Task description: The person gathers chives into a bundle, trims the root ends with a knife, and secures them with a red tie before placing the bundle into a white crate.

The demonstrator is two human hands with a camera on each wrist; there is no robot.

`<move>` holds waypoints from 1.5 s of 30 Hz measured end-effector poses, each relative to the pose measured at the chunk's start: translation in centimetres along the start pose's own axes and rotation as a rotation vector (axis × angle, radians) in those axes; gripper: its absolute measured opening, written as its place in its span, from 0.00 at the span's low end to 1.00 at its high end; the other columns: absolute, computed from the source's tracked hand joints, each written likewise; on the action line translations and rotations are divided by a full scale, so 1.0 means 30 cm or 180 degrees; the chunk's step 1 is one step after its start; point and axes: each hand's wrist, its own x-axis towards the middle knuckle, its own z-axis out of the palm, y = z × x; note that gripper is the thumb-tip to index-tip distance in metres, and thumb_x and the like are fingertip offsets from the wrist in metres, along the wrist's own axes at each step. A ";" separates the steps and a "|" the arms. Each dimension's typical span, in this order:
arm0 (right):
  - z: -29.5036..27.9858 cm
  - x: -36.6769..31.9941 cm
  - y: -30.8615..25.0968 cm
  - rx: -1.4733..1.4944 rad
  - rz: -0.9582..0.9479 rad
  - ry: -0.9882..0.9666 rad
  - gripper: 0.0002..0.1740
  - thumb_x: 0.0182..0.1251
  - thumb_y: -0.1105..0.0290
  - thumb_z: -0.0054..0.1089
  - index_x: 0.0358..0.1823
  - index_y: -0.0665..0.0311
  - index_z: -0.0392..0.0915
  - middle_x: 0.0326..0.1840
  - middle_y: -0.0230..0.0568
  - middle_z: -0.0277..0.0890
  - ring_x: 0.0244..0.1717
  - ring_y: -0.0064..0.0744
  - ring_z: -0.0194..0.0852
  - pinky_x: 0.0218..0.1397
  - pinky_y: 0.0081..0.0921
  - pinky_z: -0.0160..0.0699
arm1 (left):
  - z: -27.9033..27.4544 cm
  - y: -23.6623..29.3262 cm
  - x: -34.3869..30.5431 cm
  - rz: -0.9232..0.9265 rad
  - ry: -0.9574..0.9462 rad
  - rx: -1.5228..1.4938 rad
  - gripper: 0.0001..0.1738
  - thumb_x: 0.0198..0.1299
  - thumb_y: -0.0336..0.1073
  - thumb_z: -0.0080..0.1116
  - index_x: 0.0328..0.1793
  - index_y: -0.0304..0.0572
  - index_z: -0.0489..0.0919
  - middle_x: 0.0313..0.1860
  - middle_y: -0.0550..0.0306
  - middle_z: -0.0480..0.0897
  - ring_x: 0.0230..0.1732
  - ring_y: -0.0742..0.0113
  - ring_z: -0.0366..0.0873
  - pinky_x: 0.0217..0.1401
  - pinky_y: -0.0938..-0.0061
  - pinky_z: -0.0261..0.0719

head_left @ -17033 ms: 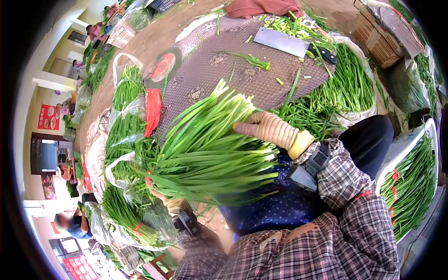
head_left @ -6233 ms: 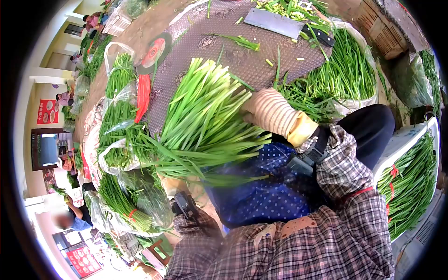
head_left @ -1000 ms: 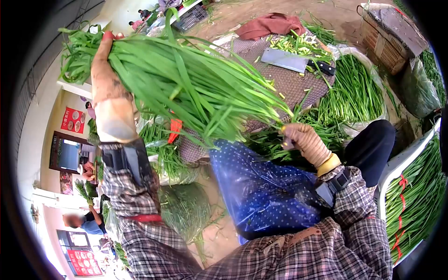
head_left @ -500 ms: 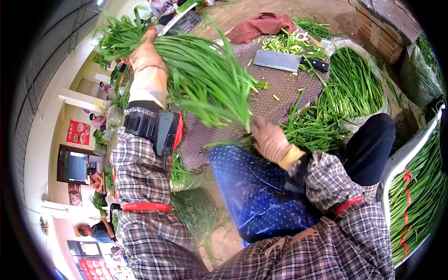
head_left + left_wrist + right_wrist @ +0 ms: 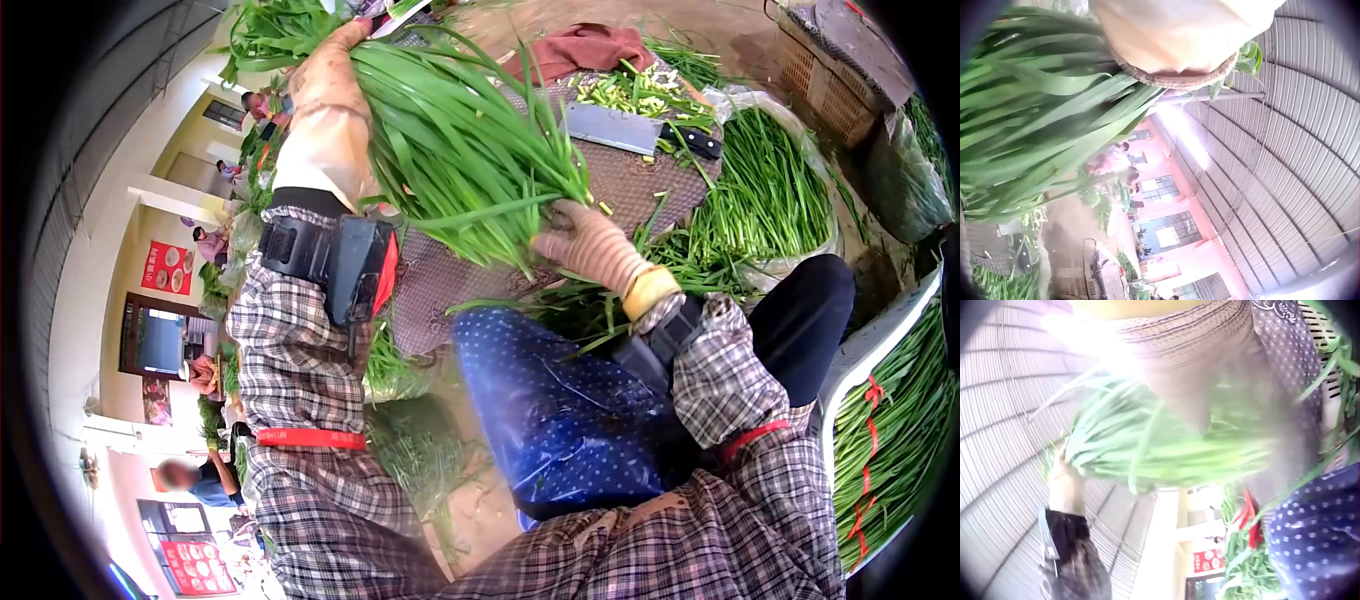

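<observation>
My left hand [image 5: 328, 88] grips a large bunch of long green leaves [image 5: 465, 140] and holds it raised at the upper left. The bunch slants down to the right. At its lower end is my gloved right hand [image 5: 590, 243], its fingers and thumb around the stalk ends. In the left wrist view the pale glove cuff [image 5: 1179, 37] lies beside the leaves [image 5: 1035, 119], hiding the fingers. The right wrist view is blurred; the striped glove [image 5: 1191, 369] overlaps the bunch [image 5: 1147, 444], and the left hand [image 5: 1066, 484] holds its far end.
A cleaver [image 5: 612, 127] and cut stalk pieces lie on the patterned mat [image 5: 430, 290]. More greens [image 5: 760, 190] are heaped at the right, and red-tied greens [image 5: 890, 440] fill a white crate. A blue dotted apron [image 5: 560, 410] covers the lap.
My left hand has moved up and to the right with the bunch since a second ago. My right hand has shifted up and left, staying at the stalk ends.
</observation>
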 end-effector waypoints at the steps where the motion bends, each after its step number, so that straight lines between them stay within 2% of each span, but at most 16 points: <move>1: -0.035 0.008 -0.053 0.0722 0.0608 -0.0197 0.30 0.63 0.67 0.69 0.63 0.75 0.69 0.50 0.44 0.82 0.49 0.26 0.79 0.54 0.23 0.79 | -0.011 0.009 0.003 -0.0238 -0.0053 -0.0194 0.15 0.55 0.41 0.68 0.42 0.37 0.85 0.38 0.54 0.87 0.35 0.64 0.82 0.45 0.72 0.80; 3: -0.051 0.012 0.000 0.0568 0.0400 -0.0388 0.20 0.64 0.68 0.60 0.55 0.69 0.72 0.49 0.42 0.79 0.52 0.30 0.76 0.57 0.26 0.76 | -0.010 0.014 -0.007 -0.0739 -0.0196 -0.0708 0.22 0.58 0.47 0.64 0.49 0.35 0.83 0.44 0.51 0.85 0.39 0.62 0.80 0.48 0.69 0.77; 5: -0.025 0.000 0.123 0.1671 0.0668 0.0160 0.22 0.64 0.66 0.69 0.54 0.74 0.78 0.46 0.39 0.83 0.45 0.24 0.78 0.51 0.21 0.78 | -0.022 0.003 0.001 -0.0917 -0.0395 -0.0908 0.29 0.60 0.53 0.61 0.56 0.34 0.80 0.50 0.47 0.84 0.43 0.60 0.79 0.52 0.67 0.74; 8: -0.023 -0.022 0.138 0.2071 0.0638 0.0271 0.22 0.64 0.63 0.69 0.53 0.73 0.79 0.44 0.37 0.82 0.44 0.22 0.77 0.50 0.20 0.78 | -0.073 -0.104 0.149 -0.0337 -0.0537 -0.0541 0.10 0.64 0.30 0.55 0.49 0.36 0.82 0.46 0.53 0.86 0.45 0.57 0.84 0.54 0.62 0.83; 10: -0.015 -0.054 0.133 0.1332 -0.0159 0.0435 0.08 0.69 0.68 0.54 0.42 0.61 0.79 0.43 0.28 0.80 0.46 0.19 0.77 0.54 0.20 0.76 | -0.036 -0.029 0.036 -0.1011 -0.0181 -0.1500 0.10 0.64 0.32 0.57 0.48 0.37 0.83 0.45 0.52 0.86 0.43 0.56 0.84 0.51 0.63 0.84; 14: -0.025 -0.066 0.124 0.3104 0.0726 0.0600 0.12 0.65 0.63 0.65 0.42 0.64 0.84 0.38 0.33 0.83 0.38 0.19 0.76 0.46 0.20 0.76 | -0.052 -0.046 0.006 -0.1422 0.0099 -0.1814 0.11 0.62 0.35 0.61 0.47 0.39 0.83 0.43 0.52 0.86 0.41 0.56 0.84 0.48 0.65 0.83; 18: -0.041 -0.037 0.119 0.2378 0.0525 0.0769 0.12 0.65 0.64 0.63 0.43 0.64 0.84 0.35 0.36 0.84 0.37 0.22 0.80 0.44 0.24 0.79 | -0.059 -0.023 -0.018 -0.1492 0.0062 -0.1508 0.12 0.61 0.37 0.63 0.47 0.40 0.83 0.42 0.52 0.86 0.39 0.56 0.84 0.46 0.66 0.83; 21: -0.058 -0.033 0.117 -0.0560 0.0199 0.1145 0.12 0.66 0.69 0.57 0.48 0.60 0.82 0.32 0.51 0.83 0.32 0.40 0.84 0.43 0.32 0.80 | -0.055 -0.009 -0.013 -0.1505 0.0004 -0.1326 0.12 0.60 0.38 0.64 0.46 0.41 0.83 0.42 0.52 0.86 0.38 0.56 0.84 0.45 0.66 0.83; 24: -0.099 -0.130 0.037 -0.0087 0.1063 0.1115 0.12 0.66 0.70 0.56 0.48 0.62 0.82 0.34 0.50 0.83 0.34 0.42 0.83 0.45 0.33 0.80 | -0.068 0.002 -0.032 -0.1570 0.0010 -0.1191 0.13 0.59 0.40 0.66 0.46 0.41 0.84 0.41 0.53 0.86 0.37 0.56 0.84 0.44 0.67 0.82; 26: -0.044 -0.201 0.077 -0.0153 0.0373 0.1570 0.12 0.63 0.78 0.60 0.48 0.64 0.82 0.37 0.45 0.84 0.34 0.30 0.82 0.39 0.27 0.80 | -0.072 0.014 -0.055 -0.1618 0.0054 -0.1125 0.13 0.58 0.40 0.67 0.46 0.42 0.84 0.41 0.53 0.86 0.36 0.56 0.83 0.43 0.67 0.82; 32: 0.048 -0.253 0.043 -0.0328 -0.0881 0.0752 0.13 0.63 0.85 0.53 0.47 0.67 0.80 0.44 0.49 0.84 0.46 0.44 0.83 0.51 0.30 0.80 | -0.069 0.010 -0.078 -0.1616 0.0174 -0.1214 0.14 0.55 0.43 0.71 0.44 0.46 0.85 0.39 0.56 0.87 0.33 0.58 0.83 0.39 0.66 0.81; 36: 0.084 -0.185 0.105 0.0269 -0.0388 0.1324 0.12 0.65 0.78 0.58 0.49 0.65 0.79 0.41 0.48 0.84 0.41 0.40 0.83 0.48 0.29 0.81 | -0.093 -0.059 -0.003 -0.1184 -0.0080 -0.1026 0.20 0.63 0.43 0.58 0.51 0.33 0.80 0.44 0.43 0.85 0.43 0.48 0.83 0.51 0.56 0.81; 38: 0.050 -0.151 -0.008 0.0078 0.0990 0.0538 0.10 0.65 0.73 0.60 0.47 0.62 0.82 0.38 0.53 0.82 0.39 0.51 0.82 0.45 0.37 0.82 | -0.088 -0.064 0.022 -0.0964 -0.0231 -0.0951 0.24 0.67 0.44 0.51 0.54 0.26 0.78 0.46 0.37 0.84 0.48 0.43 0.83 0.57 0.52 0.81; 42: 0.058 -0.055 0.030 -0.0698 0.0600 0.0286 0.13 0.66 0.61 0.60 0.44 0.61 0.84 0.40 0.49 0.83 0.40 0.49 0.82 0.47 0.38 0.80 | -0.105 -0.070 0.064 -0.1040 -0.0220 -0.1034 0.17 0.64 0.40 0.56 0.51 0.34 0.79 0.44 0.42 0.85 0.45 0.45 0.84 0.53 0.49 0.83; 43: 0.065 -0.039 0.055 -0.0987 0.0516 0.0505 0.08 0.57 0.74 0.66 0.39 0.59 0.85 0.31 0.46 0.83 0.31 0.44 0.81 0.36 0.35 0.80 | -0.113 -0.079 0.072 -0.1047 -0.0237 -0.1117 0.15 0.63 0.39 0.57 0.49 0.36 0.80 0.42 0.43 0.86 0.44 0.45 0.85 0.51 0.49 0.83; 45: 0.003 -0.070 -0.027 -0.1121 0.0572 0.0235 0.16 0.68 0.60 0.55 0.40 0.65 0.83 0.36 0.53 0.83 0.41 0.52 0.82 0.47 0.42 0.79 | -0.106 -0.072 0.035 -0.1117 -0.0119 -0.1216 0.14 0.62 0.39 0.59 0.48 0.37 0.81 0.42 0.46 0.86 0.42 0.48 0.84 0.49 0.51 0.83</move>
